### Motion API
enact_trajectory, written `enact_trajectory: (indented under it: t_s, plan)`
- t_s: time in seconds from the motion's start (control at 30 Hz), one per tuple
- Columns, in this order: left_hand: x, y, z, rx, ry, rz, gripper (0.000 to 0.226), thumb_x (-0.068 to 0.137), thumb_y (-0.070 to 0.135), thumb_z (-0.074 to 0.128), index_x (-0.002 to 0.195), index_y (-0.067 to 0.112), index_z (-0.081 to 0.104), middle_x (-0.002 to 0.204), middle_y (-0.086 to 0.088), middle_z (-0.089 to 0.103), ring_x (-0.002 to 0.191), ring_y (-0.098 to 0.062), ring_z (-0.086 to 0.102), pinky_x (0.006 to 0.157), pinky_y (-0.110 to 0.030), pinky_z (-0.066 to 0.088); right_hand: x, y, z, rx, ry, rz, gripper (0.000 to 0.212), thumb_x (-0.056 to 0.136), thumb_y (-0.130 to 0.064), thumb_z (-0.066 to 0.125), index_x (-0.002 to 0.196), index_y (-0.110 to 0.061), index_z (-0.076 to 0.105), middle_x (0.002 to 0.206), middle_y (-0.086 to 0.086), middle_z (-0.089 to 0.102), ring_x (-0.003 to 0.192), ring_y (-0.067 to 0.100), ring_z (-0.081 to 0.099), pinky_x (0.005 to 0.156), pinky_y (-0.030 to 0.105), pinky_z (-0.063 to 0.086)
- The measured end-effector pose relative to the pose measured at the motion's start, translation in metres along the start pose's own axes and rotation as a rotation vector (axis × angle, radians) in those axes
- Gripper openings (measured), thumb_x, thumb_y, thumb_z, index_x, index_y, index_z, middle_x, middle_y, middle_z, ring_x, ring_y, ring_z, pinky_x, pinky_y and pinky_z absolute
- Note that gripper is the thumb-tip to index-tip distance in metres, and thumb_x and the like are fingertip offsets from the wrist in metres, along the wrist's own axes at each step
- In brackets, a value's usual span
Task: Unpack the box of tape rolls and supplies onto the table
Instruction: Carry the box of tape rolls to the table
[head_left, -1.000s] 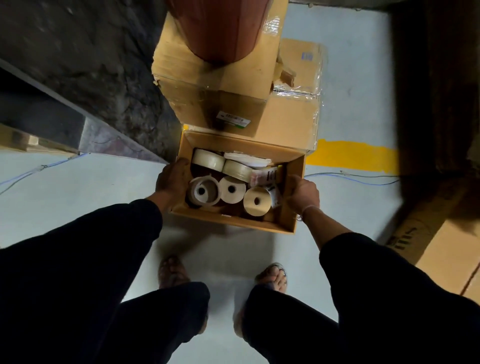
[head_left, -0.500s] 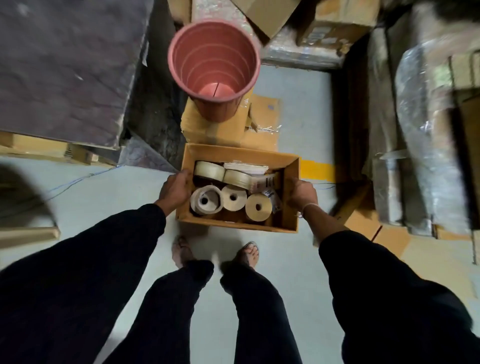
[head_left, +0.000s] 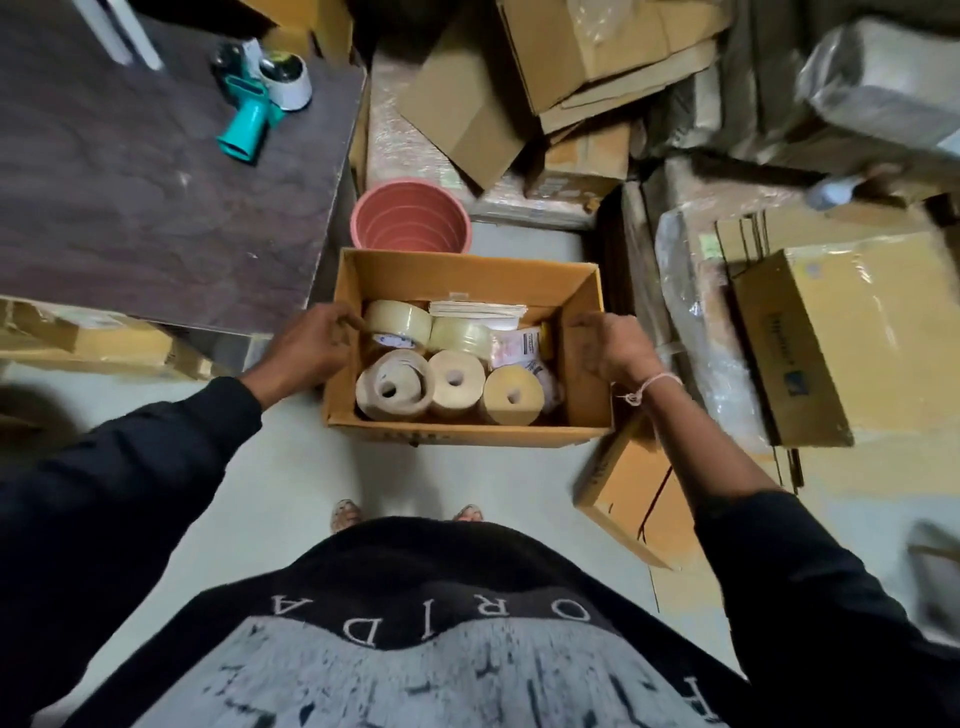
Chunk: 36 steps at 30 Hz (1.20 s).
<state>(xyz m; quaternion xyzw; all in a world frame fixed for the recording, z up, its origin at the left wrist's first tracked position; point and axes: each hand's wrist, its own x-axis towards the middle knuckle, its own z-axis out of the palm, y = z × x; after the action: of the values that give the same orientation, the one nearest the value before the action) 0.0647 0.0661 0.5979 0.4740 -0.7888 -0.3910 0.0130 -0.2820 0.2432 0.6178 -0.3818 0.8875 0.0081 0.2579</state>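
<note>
Box now higher than 0.5 s ago, up near table level; person's torso now fills the bottom of the view and the feet are nearly hidden. Pot, earlier clear of the box at 12 o'clock, is now partly behind its far wall. Tape gun has come into view on the table at 10 o'clock.

Left hand clamped on box's left wall, fingers curled over the rim beside a roll. Right hand clamped on right wall, same way. Box held between them, off the floor, at 3 o'clock of the table edge.

Counts: 5 rolls in the box, 2 clear behind, 3 tan in front, cores facing up; 1 flat paper stack at the back; 1 labelled packet right of the rolls. 1 pot, 1 tape gun.
</note>
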Motion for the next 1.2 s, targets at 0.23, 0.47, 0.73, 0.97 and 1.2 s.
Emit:
enact_trajectory:
  t_s: [0.23,0.47,0.73,0.97,1.2]
  plan:
    - [-0.001,-0.021,-0.083,-0.028,0.103,-0.006,0.036,0.088,0.003,0.059,0.109,0.031,0.069,0.096,-0.003,0.069,0.079,-0.02,0.066,0.061,-0.034,0.054,-0.015,-0.072,-0.046,0.065,0.035,-0.088,0.058,0.083,-0.007,0.072,0.137,-0.019,0.058,0.127,0.015,0.065,0.118,0.035,0.062,0.099,0.041,0.051]
    - [0.023,-0.089,-0.164,-0.02,0.25,-0.122,0.036,0.088,0.005,0.058,0.102,0.036,0.067,0.105,0.007,0.065,0.093,-0.019,0.063,0.064,-0.029,0.049,-0.002,-0.187,-0.037,0.116,-0.007,-0.193,0.048,0.083,-0.005,0.07,0.13,-0.01,0.061,0.114,0.013,0.068,0.102,0.032,0.065,0.096,0.043,0.054]
    - [0.052,-0.152,-0.233,0.128,0.482,-0.21,0.029,0.091,0.006,0.053,0.105,0.029,0.064,0.11,-0.016,0.071,0.101,-0.04,0.065,0.077,-0.041,0.048,0.018,-0.322,0.001,0.097,0.099,-0.295,0.023,0.086,-0.019,0.051,0.106,-0.023,0.062,0.086,0.01,0.071,0.067,0.029,0.067,0.062,0.039,0.061]
    - [0.068,-0.198,-0.279,0.349,0.491,-0.241,0.033,0.099,0.008,0.052,0.126,0.027,0.056,0.113,-0.014,0.071,0.089,-0.035,0.064,0.072,-0.038,0.043,0.021,-0.405,0.024,0.092,0.111,-0.231,0.041,0.072,-0.032,0.072,0.106,-0.016,0.055,0.086,0.009,0.067,0.083,0.034,0.067,0.064,0.034,0.049]
    - [0.094,-0.248,-0.329,0.387,0.498,-0.198,0.034,0.097,0.017,0.052,0.126,0.035,0.053,0.122,-0.008,0.071,0.096,-0.036,0.067,0.081,-0.044,0.055,0.04,-0.47,0.038,0.147,0.15,-0.26,0.043,0.074,-0.029,0.067,0.111,-0.011,0.056,0.099,0.014,0.07,0.091,0.037,0.068,0.07,0.036,0.051]
